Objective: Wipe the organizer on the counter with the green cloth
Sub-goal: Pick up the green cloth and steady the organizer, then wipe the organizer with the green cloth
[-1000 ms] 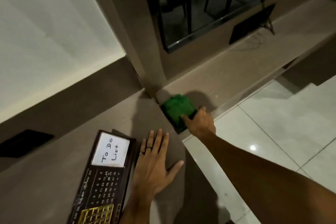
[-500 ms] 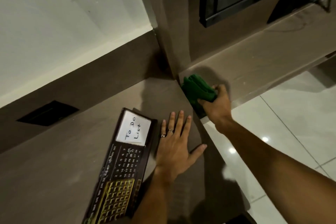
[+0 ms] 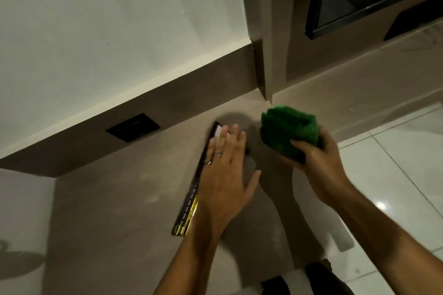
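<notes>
The cloth (image 3: pixel 288 133) is a deep, even green. Left of it, the organizer (image 3: pixel 191 195) is black-brown with a white patch at its far end and a gold strip with small pale print at its near end. The counter (image 3: pixel 124 201) under it is a matte, faintly mottled grey-brown. The wall (image 3: pixel 107 31) is cream; the floor tiles (image 3: pixel 402 167) right of the cloth are glossy white.

Folded green cloth and flat dark organizer on the brown counter

The thick, bunched green fabric cloth (image 3: pixel 288 130) sits right of centre in the frame, lifted off the counter. The long, flat, dark rectangular organizer (image 3: pixel 190 201), with gold print at its lower end and a white panel at its top, lies diagonally at centre, largely covered.
</notes>
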### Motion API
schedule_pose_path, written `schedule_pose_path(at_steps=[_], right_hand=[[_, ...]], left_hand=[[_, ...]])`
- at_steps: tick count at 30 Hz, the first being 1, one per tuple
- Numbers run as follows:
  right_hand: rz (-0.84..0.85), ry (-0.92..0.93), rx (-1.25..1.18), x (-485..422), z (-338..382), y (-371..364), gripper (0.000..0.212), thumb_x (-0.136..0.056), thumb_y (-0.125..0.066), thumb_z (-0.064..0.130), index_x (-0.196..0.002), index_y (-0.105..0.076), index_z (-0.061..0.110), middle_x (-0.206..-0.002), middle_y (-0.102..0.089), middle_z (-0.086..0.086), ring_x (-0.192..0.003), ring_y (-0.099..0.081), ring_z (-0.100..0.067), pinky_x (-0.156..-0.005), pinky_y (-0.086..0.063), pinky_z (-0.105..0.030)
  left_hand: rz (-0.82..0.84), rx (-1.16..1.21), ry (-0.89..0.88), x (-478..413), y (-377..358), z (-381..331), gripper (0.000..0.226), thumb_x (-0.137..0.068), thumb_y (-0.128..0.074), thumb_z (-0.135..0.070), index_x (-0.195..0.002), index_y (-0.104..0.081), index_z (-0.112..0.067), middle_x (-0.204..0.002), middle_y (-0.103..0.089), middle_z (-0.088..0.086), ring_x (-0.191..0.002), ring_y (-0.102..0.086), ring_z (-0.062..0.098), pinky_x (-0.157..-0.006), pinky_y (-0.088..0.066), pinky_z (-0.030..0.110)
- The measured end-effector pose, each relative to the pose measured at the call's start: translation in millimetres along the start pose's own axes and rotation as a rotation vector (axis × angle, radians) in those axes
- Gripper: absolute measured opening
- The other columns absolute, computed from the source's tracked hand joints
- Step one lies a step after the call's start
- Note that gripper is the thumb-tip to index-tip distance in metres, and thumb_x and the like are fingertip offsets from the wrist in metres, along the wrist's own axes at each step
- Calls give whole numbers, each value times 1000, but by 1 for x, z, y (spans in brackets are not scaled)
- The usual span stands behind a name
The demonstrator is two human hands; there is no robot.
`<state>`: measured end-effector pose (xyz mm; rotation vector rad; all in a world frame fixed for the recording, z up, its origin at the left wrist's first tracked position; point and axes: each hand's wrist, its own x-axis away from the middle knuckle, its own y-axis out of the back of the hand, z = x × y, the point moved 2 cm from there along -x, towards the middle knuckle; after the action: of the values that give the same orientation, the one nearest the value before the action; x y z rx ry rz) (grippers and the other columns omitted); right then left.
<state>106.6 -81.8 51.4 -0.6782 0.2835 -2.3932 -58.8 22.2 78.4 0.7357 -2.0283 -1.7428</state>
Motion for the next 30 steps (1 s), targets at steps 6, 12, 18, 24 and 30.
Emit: schedule_pose_path(at_steps=[6,12,18,24,30], right_hand=[[225,327,676,64,-75,-29,76,-77,-59,-16,-138,-47,28,-138,-58,-4,-124,-54,-15,-107,-41,-38],[484,752,1084,84,-127,-57,100,-69,-72,-9,-150,-27,31,-161,-20,6,-149,-8,-34,-106,-37,-49],[519,765,1121,62,-123,-80,89,-72,-68,-12,-147,-38,25,-159,-22,-1,-147,-7,-38,-93,-48,-51],[583,704,1180,80,-122,-72,81,-71,-65,-13,-143,-47,18,-157,-30,-6,-146,-8,-43,-92,-50,-60],[477,690,1195,61,-98,-87,74,-79,-58,-10,-145,-45,20,-159,-27,-3,-148,-3,-35,-97,-50,-48]], left_hand=[[105,-6,326,97,19,57,103,-83,-64,-55,-157,-1,-21,-164,6,-1,-153,9,21,-124,2,44],[166,162,370,110,10,64,116,-82,-75,-21,-151,19,-28,-167,8,-4,-149,25,11,-125,8,37],[143,206,314,111,12,64,105,-85,-72,-14,-156,6,-23,-163,12,-11,-150,24,10,-127,5,37],[128,250,328,112,10,63,107,-83,-72,-10,-155,7,-24,-165,5,-7,-150,20,10,-124,10,32],[132,282,335,112,8,65,106,-83,-67,-2,-157,3,-31,-166,8,-11,-151,20,5,-127,5,41]])
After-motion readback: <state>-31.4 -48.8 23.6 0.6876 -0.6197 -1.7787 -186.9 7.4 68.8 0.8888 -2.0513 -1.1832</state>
